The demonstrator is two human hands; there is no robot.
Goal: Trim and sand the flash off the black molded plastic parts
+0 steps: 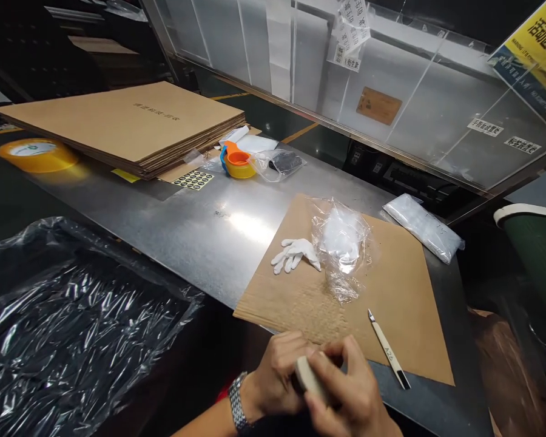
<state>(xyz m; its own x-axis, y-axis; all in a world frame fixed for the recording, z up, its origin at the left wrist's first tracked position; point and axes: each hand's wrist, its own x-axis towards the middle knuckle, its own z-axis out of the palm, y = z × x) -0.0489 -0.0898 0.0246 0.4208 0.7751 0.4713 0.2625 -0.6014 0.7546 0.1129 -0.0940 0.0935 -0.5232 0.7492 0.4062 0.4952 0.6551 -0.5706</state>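
In the head view my right hand (350, 388) is closed on a pale beige, round-edged piece (308, 375), gripped between thumb and fingers. My left hand (277, 370), with a metal-band watch (238, 403) on the wrist, is curled shut against it. Whatever lies inside the left fingers is hidden. Both hands are together at the near edge of a brown cardboard sheet (395, 267). A white-handled scalpel-like knife marked A26 (387, 349) rests on the sheet to their right. Beyond them lie a white glove (295, 254) and a clear plastic bag (343, 237).
A stack of flat cardboard (131, 127) fills the metal table's far left, beside yellow tape (36, 155). An orange tape dispenser (239, 161) stands at the back. Packed plastic sleeves (423, 227) lie at right. A black-plastic-lined container (82, 328) is lower left, a green bin (537, 267) right.
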